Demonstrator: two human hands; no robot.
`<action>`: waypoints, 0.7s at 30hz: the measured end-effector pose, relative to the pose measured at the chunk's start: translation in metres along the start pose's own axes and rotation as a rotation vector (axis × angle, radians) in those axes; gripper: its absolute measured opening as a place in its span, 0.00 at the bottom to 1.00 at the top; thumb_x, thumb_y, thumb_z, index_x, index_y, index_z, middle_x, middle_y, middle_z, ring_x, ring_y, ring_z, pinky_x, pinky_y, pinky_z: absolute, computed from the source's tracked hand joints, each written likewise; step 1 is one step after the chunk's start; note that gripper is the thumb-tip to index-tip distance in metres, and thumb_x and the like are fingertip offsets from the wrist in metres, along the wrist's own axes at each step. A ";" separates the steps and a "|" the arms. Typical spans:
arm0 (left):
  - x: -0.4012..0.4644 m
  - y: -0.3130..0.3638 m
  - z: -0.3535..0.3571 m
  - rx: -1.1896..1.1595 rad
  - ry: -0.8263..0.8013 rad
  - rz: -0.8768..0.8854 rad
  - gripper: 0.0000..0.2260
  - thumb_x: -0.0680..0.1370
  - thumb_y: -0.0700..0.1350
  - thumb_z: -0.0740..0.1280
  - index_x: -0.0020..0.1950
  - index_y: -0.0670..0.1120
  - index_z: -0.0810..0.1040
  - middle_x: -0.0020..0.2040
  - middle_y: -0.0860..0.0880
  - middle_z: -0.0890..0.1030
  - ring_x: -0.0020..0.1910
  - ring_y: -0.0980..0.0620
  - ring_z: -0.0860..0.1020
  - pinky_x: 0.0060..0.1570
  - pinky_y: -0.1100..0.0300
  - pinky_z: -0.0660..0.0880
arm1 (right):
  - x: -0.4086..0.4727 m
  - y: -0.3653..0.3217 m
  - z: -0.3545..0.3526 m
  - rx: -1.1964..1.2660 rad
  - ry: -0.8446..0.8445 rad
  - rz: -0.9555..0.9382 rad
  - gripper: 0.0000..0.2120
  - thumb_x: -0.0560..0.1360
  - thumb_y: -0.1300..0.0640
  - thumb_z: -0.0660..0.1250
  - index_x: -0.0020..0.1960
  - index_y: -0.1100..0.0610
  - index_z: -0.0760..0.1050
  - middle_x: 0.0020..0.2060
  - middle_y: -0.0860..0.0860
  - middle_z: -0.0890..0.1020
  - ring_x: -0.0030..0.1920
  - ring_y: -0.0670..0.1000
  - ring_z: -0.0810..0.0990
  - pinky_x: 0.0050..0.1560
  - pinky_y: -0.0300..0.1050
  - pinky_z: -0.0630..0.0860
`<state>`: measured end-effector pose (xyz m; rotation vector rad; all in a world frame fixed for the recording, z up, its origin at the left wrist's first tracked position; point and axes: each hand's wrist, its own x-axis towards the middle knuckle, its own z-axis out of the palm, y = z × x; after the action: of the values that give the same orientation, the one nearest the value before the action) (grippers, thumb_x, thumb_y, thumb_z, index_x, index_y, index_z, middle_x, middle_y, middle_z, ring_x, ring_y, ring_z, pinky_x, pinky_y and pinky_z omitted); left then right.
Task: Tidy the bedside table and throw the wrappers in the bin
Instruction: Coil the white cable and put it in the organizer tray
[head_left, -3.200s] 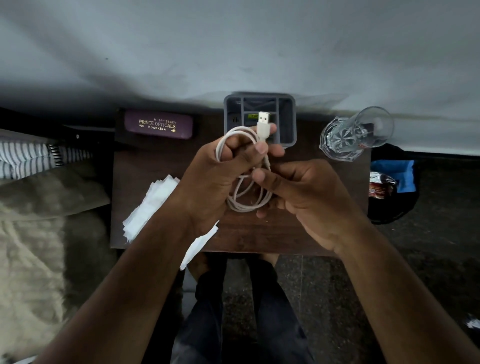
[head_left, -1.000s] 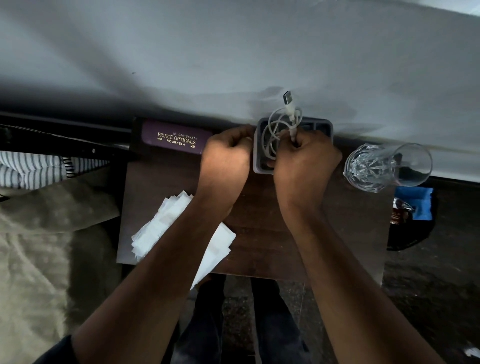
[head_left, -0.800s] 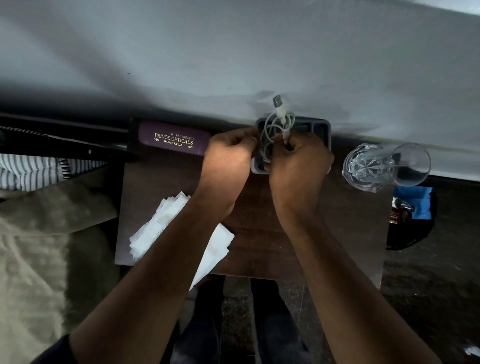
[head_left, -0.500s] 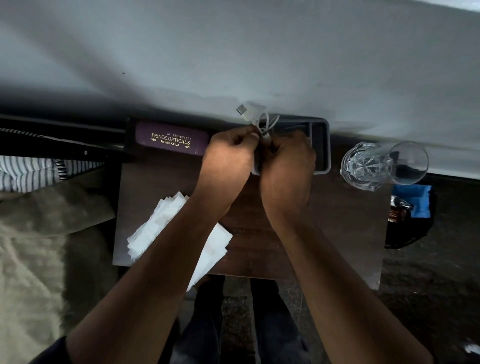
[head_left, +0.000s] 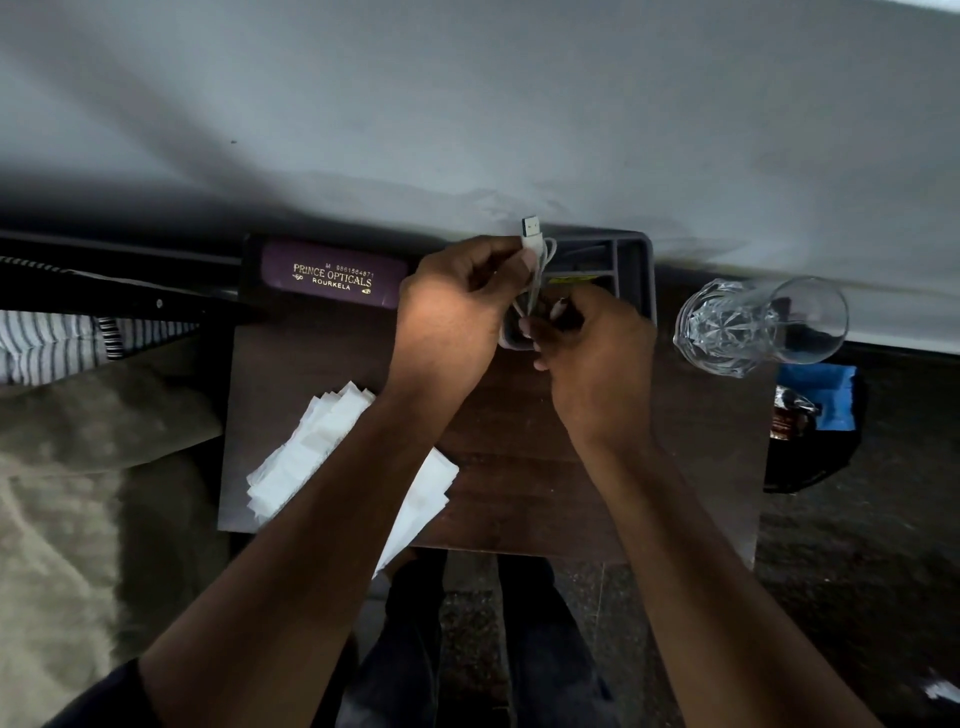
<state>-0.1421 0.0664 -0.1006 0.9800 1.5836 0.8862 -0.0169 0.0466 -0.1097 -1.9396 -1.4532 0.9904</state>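
A coiled white USB cable (head_left: 534, 248) stands in the left compartment of the grey organiser box (head_left: 631, 270) at the back of the brown bedside table (head_left: 519, 441). My left hand (head_left: 457, 312) pinches the cable just below its plug, which points up. My right hand (head_left: 592, 353) is closed at the box's front edge, its fingertips on the lower coil. A fanned stack of white tissues (head_left: 311, 447) lies at the table's front left, partly under my left forearm. Most of the cable is hidden by my hands.
A purple spectacle case (head_left: 332, 275) lies at the back left. A cut-glass tumbler (head_left: 758, 325) stands at the right edge. A dark bin (head_left: 810, 441) with blue and brown wrappers sits on the floor to the right. A bed with olive bedding (head_left: 93, 467) is to the left.
Both hands carried the coiled cable from mid-table to the organiser box and pushed it down into the left compartment. The plug, which tilted left a moment ago, now stands upright.
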 end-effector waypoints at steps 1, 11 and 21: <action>0.001 0.000 0.001 0.008 0.012 0.019 0.09 0.78 0.46 0.70 0.55 0.45 0.86 0.48 0.52 0.88 0.49 0.57 0.85 0.54 0.58 0.80 | 0.000 -0.002 0.000 0.026 0.023 0.014 0.04 0.73 0.61 0.76 0.45 0.60 0.81 0.35 0.53 0.84 0.33 0.54 0.84 0.37 0.56 0.82; 0.000 -0.006 0.004 0.354 0.122 0.148 0.05 0.72 0.48 0.77 0.43 0.48 0.88 0.38 0.53 0.86 0.37 0.58 0.83 0.37 0.62 0.78 | -0.001 0.009 0.002 -0.196 -0.015 -0.152 0.05 0.75 0.65 0.72 0.49 0.61 0.86 0.47 0.58 0.84 0.50 0.55 0.82 0.48 0.38 0.74; -0.002 -0.005 -0.001 0.311 0.115 0.011 0.08 0.70 0.45 0.79 0.47 0.48 0.87 0.41 0.55 0.86 0.39 0.63 0.83 0.39 0.72 0.77 | -0.002 0.010 0.006 -0.104 -0.050 -0.080 0.05 0.74 0.58 0.75 0.49 0.56 0.87 0.43 0.52 0.87 0.44 0.51 0.85 0.47 0.49 0.82</action>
<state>-0.1438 0.0627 -0.1046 1.1713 1.8530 0.7264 -0.0166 0.0419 -0.1205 -1.9252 -1.6263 0.9507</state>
